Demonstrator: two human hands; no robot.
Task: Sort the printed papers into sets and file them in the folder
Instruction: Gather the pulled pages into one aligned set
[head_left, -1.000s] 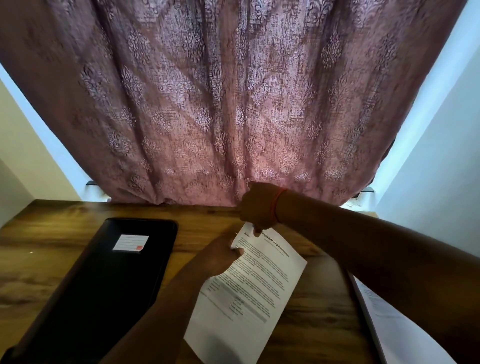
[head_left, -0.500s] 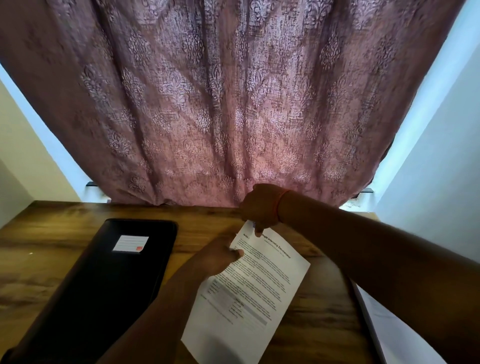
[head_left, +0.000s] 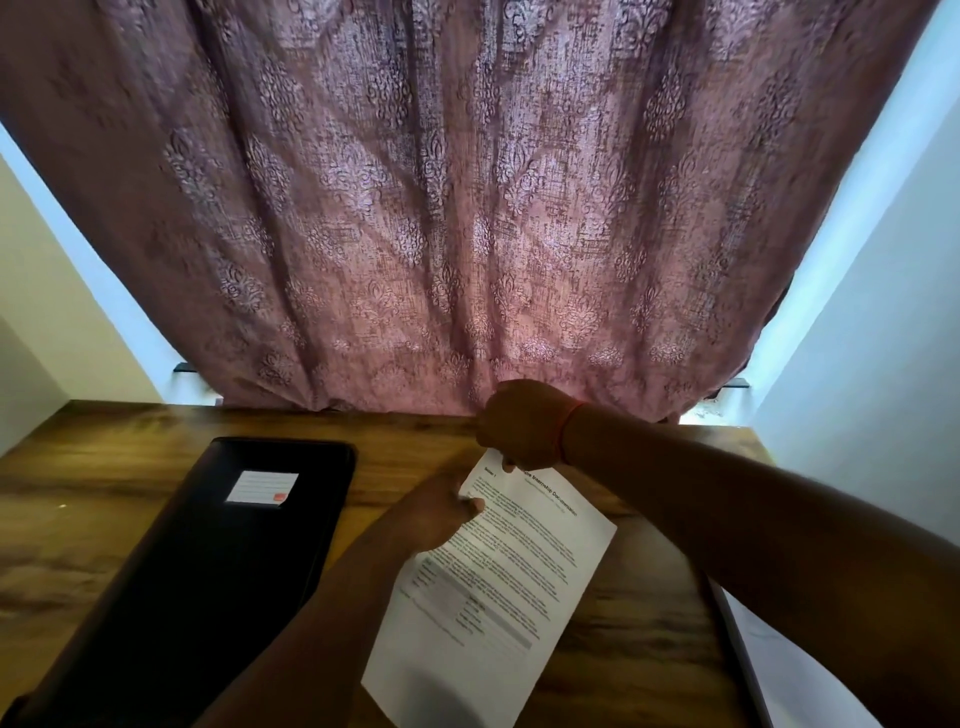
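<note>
A printed white paper (head_left: 498, 587) with black text is held tilted above the wooden table (head_left: 93, 519). My left hand (head_left: 431, 517) grips its upper left edge, thumb on top of the sheet. At the paper's top edge my right hand (head_left: 522, 423) is curled and pinches the sheet; a red thread circles its wrist. A closed black folder (head_left: 208, 582) with a small white label lies flat to the left of the paper. More white sheets (head_left: 779, 670) lie at the lower right, partly hidden under my right forearm.
A mauve patterned curtain (head_left: 467, 208) hangs right behind the table's far edge. Pale walls close in on both sides. Bare wood shows between the folder and the paper and at the far left.
The paper has shifted slightly right and a little lower in both hands. Both grips stay the same, and the folder has not moved.
</note>
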